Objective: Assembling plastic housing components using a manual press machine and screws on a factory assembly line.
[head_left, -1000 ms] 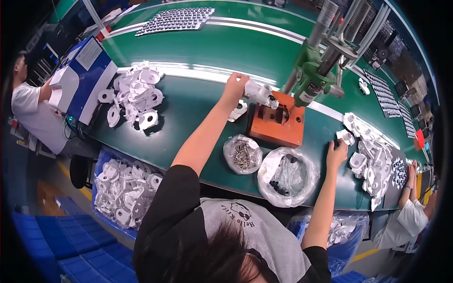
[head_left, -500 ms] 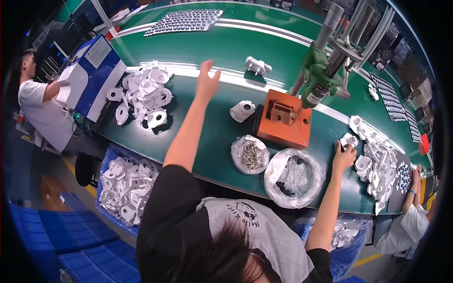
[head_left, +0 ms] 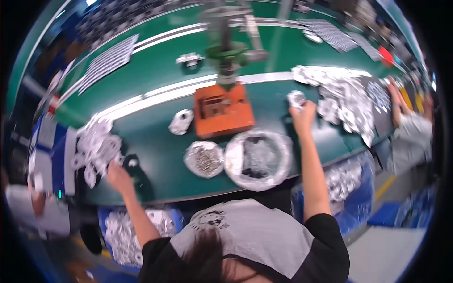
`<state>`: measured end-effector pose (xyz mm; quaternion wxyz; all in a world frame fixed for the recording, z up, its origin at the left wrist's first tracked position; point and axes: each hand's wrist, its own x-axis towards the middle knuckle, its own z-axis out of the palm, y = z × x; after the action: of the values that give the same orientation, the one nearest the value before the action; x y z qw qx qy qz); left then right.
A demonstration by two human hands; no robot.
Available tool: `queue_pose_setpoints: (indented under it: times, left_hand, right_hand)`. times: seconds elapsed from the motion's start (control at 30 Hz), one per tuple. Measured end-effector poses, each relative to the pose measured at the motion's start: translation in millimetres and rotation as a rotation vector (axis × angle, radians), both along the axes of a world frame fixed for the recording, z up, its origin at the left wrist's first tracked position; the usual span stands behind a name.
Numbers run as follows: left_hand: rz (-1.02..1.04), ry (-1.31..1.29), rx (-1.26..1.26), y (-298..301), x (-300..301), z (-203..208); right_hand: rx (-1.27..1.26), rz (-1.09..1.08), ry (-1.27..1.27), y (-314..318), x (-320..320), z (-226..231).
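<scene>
My right hand [head_left: 304,115] grips a small white plastic part [head_left: 296,98] over the right side of the green bench. Just beyond it lies a heap of white plastic parts [head_left: 347,101]. My left hand [head_left: 119,177] is at the near edge of another heap of white plastic parts [head_left: 98,144] on the left; its fingers are smeared by motion, so any hold on a part is unclear. A lone white housing [head_left: 181,122] rests beside the orange fixture block [head_left: 223,112], which sits under a green press [head_left: 227,56].
A bag of small metal screws [head_left: 205,159] and a plastic-lined tub with dark pieces [head_left: 257,160] stand along the bench front. Below are blue bins of white parts [head_left: 123,236] [head_left: 344,181]. Co-workers are at both ends; a blue-and-white machine [head_left: 49,153] stands left.
The view has turned and blurred. My left hand has come down from the bench's far side to the left heap. My right hand still holds the white part near the right heap.
</scene>
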<state>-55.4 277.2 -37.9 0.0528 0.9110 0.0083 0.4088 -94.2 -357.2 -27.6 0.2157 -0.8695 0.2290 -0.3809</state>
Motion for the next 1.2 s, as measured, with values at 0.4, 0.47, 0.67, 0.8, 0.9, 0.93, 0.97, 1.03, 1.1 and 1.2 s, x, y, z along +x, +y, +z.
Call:
queue_pose_setpoints:
  times: [0.4,0.47,0.67,0.8,0.9,0.93,0.97,1.03,1.1,1.2]
  left_hand:
    - [-0.74,0.713,-1.961,-310.2,-48.6,87.1]
    - [-0.755,0.829,-2.042,-333.2,-55.6,99.3]
    - [-1.052,1.024,-2.301,-336.7,-53.7,73.7]
    - [-1.126,1.021,-2.284,-330.4,-54.3,73.7]
    - [-1.13,1.062,-2.316,-329.0,-50.2,71.0]
    - [-1.102,1.092,-2.385,-328.4,-49.3,71.7]
    - [-1.174,1.133,-2.376,-326.8,-45.9,67.8]
    - [-1.092,1.129,-2.391,-328.8,-47.4,65.3]
    - [-1.012,1.132,-2.404,-331.6,-48.9,64.1]
    - [-1.082,1.099,-2.445,-330.7,-50.3,58.9]
  right_hand:
    - [1.075,1.118,-0.301,174.8,-73.5,65.3]
    - [1.061,1.155,-0.245,187.5,-82.1,61.6]
    - [1.199,1.084,-0.223,197.0,-85.2,49.8]
    - [1.245,1.125,-0.19,198.3,-82.3,58.9]
    - [1.341,1.122,-0.119,191.5,-79.0,60.4]
    - [1.331,1.1,-0.096,190.1,-78.5,60.5]
    - [1.331,1.098,-0.096,189.7,-78.6,60.0]
    - [1.385,1.085,-0.052,189.4,-79.0,58.1]
    - [1.191,1.055,-0.07,192.8,-79.2,54.7]
    - [0.945,1.005,-0.048,193.7,-80.6,54.0]
